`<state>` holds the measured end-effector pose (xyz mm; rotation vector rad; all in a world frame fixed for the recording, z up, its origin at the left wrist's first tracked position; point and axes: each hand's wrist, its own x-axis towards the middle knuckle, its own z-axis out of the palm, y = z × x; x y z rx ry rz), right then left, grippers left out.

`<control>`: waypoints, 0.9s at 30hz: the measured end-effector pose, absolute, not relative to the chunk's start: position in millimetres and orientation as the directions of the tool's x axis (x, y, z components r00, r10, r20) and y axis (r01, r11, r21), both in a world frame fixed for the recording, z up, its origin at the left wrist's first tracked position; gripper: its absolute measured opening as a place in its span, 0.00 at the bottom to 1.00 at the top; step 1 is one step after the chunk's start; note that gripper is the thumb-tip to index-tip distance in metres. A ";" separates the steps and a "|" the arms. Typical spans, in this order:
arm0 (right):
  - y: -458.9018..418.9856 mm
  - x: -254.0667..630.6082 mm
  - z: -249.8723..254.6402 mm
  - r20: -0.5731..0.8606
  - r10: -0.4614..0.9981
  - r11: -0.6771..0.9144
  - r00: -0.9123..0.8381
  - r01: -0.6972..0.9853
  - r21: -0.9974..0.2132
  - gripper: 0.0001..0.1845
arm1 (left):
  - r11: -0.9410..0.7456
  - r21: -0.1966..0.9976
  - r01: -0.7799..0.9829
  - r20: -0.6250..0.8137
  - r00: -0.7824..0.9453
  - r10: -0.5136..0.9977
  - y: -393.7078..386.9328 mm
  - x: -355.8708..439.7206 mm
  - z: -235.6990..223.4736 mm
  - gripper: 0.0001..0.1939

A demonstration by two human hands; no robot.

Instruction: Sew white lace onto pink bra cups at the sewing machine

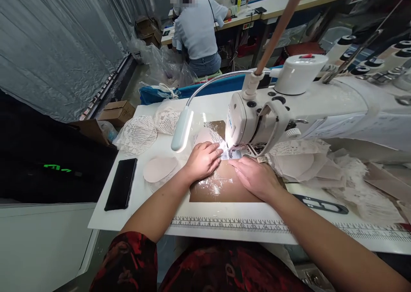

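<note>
My left hand lies flat, fingers stretched toward the needle, on a pale lace piece beside the presser foot. Just right of it, my right hand rests low over the brown sheet, its fingers closed together and their tips close to the foot. Whatever those fingers pinch is hidden or too small to make out. A white sewing machine stands over the work, and its lit needle area is partly covered by my fingers.
A lamp on a bent neck hangs left of the needle. Lace cups, a beige oval pad and a black phone lie at left. Fabric pieces and a dark flat tool lie at right. A co-worker sits ahead.
</note>
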<state>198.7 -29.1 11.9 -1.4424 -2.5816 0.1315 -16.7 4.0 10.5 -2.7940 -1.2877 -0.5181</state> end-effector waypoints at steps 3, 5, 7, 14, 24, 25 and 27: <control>-28.2 200.2 10.3 0.129 0.852 0.523 -0.507 0.831 -0.188 0.21 | -0.610 0.138 0.780 0.307 0.552 0.775 6.8 -19.8 9.2 0.18; -27.7 201.3 8.8 0.141 0.848 0.530 -0.512 0.825 -0.197 0.20 | -0.571 0.154 0.806 0.310 0.509 0.803 8.7 -21.8 8.0 0.17; -26.8 202.5 7.0 0.151 0.844 0.537 -0.515 0.819 -0.203 0.20 | -0.530 0.166 0.831 0.305 0.468 0.829 10.2 -23.4 7.5 0.17; -22.2 205.9 2.1 0.195 0.810 0.586 -0.553 0.781 -0.216 0.21 | -0.404 0.203 0.892 0.218 0.361 0.907 0.2 -45.2 36.6 0.23; -23.9 205.0 7.4 0.211 0.805 0.592 -0.555 0.772 -0.231 0.21 | 0.133 0.017 0.991 0.013 -0.134 0.991 -66.9 -141.1 62.8 0.09; -23.7 205.0 6.9 0.211 0.805 0.592 -0.554 0.772 -0.231 0.21 | 0.131 0.020 0.991 0.005 -0.131 0.991 -74.5 -144.0 60.8 0.07; -23.4 205.0 5.9 0.203 0.807 0.589 -0.554 0.774 -0.232 0.21 | 0.116 0.062 0.991 -0.008 -0.115 0.993 -89.8 -145.3 60.3 0.06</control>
